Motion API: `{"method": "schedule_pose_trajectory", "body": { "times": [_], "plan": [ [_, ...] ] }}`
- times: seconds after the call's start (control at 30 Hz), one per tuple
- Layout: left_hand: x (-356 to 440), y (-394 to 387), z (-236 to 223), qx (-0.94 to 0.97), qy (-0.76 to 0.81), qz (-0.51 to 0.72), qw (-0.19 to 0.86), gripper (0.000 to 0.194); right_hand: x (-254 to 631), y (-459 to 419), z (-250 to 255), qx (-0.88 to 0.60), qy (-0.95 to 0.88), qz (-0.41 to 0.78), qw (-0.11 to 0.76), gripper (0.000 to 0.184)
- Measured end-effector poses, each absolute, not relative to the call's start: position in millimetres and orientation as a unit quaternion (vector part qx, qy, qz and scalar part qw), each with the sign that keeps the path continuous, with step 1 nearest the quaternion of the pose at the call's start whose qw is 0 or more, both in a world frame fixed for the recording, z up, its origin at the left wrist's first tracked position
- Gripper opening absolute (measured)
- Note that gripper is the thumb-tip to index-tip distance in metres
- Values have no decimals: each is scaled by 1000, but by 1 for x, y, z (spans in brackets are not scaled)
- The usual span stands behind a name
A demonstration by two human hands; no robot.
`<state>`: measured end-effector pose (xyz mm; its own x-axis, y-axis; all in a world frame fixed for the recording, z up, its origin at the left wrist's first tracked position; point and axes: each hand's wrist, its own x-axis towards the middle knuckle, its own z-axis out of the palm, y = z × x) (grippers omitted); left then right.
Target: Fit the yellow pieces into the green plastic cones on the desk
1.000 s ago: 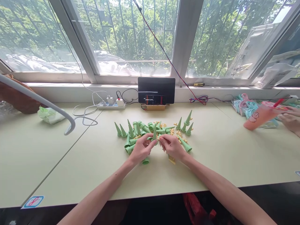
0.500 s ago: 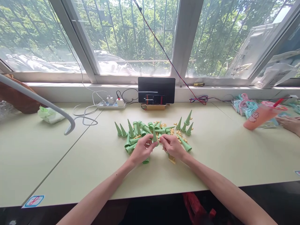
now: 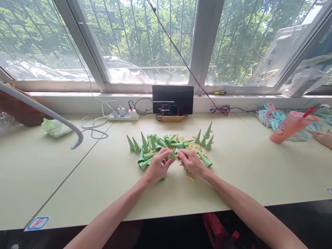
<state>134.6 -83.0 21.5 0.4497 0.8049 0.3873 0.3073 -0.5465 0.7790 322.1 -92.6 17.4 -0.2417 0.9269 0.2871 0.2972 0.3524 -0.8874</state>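
My left hand (image 3: 158, 163) is closed, its thumb and fingers gripping a green plastic cone-shaped spike (image 3: 173, 154). The spike's tip leans towards me, so it looks short. Right beside it, my right hand (image 3: 191, 161) is pinched with the fingertips close to the spike's side; whatever they hold is too small and covered to name. Around both hands lies a pile of similar green spikes (image 3: 177, 145), mixed with small yellow plastic pieces (image 3: 197, 147). Several spikes (image 3: 208, 130) stand upright at the pile's right, some with a yellow piece sticking out of the side.
A black screen (image 3: 173, 97) with a phone (image 3: 171, 110) before it stands at the back. A power strip (image 3: 124, 116) is to its left. At the right are a tilted orange drink cup (image 3: 287, 129) and another person's hand (image 3: 324, 137). A grey curved tube (image 3: 52, 112) crosses the left.
The spike in my left hand has tipped from upright so that its point comes towards me. My right fingertips have shifted slightly. At the far right, the other person's hand has moved a little.
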Motion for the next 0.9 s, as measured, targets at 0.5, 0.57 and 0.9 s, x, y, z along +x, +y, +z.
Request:
{"method": "schedule_pose_trajectory", "body": {
  "times": [0.5, 0.57, 0.9],
  "plan": [
    [134, -85, 32, 698, 348, 356, 515, 33, 322, -93, 17, -418, -701, 377, 437, 41],
    [134, -86, 33, 695, 346, 347, 526, 34, 323, -94, 17, -418, -700, 378, 439, 41],
    [132, -85, 33, 690, 353, 323, 543, 36, 322, -97, 21, -415, -721, 344, 435, 43]
  ]
}}
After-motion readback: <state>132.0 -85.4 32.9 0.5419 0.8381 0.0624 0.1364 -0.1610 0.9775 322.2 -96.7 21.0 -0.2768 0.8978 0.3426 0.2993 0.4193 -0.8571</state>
